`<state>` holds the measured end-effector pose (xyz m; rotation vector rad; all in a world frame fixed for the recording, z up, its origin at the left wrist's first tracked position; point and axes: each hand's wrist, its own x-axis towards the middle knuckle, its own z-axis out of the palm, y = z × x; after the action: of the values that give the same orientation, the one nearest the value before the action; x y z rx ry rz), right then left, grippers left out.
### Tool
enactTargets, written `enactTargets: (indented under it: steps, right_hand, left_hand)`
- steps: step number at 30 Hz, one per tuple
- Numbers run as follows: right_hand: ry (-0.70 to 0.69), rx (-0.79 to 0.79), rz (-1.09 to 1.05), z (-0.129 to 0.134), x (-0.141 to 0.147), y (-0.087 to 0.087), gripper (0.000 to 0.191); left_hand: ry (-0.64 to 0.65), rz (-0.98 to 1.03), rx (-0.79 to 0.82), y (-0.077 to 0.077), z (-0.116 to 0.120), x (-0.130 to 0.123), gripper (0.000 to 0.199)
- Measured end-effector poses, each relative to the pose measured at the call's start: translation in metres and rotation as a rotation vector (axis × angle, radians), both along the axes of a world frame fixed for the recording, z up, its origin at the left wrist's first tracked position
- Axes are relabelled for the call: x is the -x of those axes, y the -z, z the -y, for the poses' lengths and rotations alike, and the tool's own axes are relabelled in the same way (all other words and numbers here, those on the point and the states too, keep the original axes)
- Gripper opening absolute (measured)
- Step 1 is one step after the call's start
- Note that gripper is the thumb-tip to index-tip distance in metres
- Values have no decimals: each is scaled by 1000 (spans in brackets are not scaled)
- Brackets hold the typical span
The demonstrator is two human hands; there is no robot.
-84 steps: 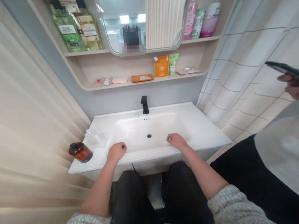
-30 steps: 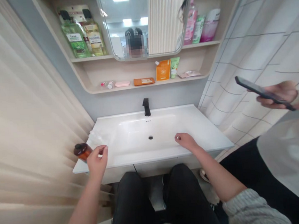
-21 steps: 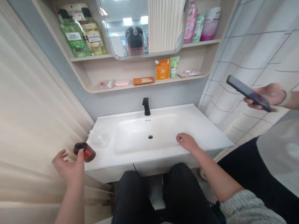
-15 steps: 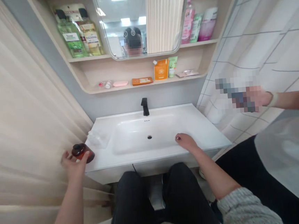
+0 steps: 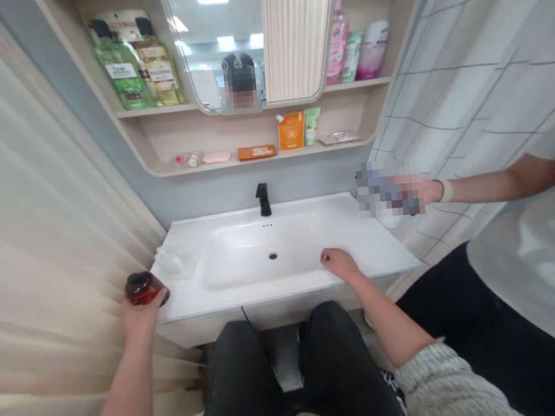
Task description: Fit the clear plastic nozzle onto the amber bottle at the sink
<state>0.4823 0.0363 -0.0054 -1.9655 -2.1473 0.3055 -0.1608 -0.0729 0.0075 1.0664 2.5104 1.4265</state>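
At the left end of the white counter, my left hand [image 5: 141, 314] is closed around an amber bottle [image 5: 149, 288] with a dark top. The bottle leans to the left, its top beside the curtain; most of my fingers are hidden behind it. My right hand [image 5: 339, 263] is curled shut at the right front rim of the white sink [image 5: 245, 279]. A small bit of something shows at its fingers, too small to name. Crumpled clear plastic [image 5: 174, 262] lies on the counter just right of the bottle.
A black faucet [image 5: 263, 200] stands behind the sink. Above is a shelf cabinet [image 5: 182, 172] with bottles, tubes and a mirror [image 5: 224, 38]. A beige curtain [image 5: 65, 220] borders the left. At right, another person's hand [image 5: 419, 189] holds a blurred object near the counter.
My left hand has wrapped further round the amber bottle, and the bottle has tipped more to the left. The other person's hand has reached left toward the counter. My right hand stays closed.
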Motion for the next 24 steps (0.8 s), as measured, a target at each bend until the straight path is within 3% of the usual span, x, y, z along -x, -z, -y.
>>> enactTargets:
  steps: [3,8,14,18,21,24]
  right_hand:
    - [-10,-9,4,0,0,1,27]
    - [-4,-7,11,1,2,-1,26]
    - [-9,-4,2,2,2,-2,25]
    - [-90,-129,-103,9,7,-8,25]
    - [-199,-225,-298,18,30,-17,28]
    - [-366,-199,-572,27,73,-27,43]
  left_hand:
    - [-79,55,47,-1,10,-8,79]
    - [-45,-8,36,-4,24,-46,79]
    - [217,-57,-14,-14,16,-102,81]
    - [414,-12,-58,-16,-4,-139,78]
    - [568,80,-81,-17,-20,-174,74]
    - [682,140,-50,-23,-33,-215,68]
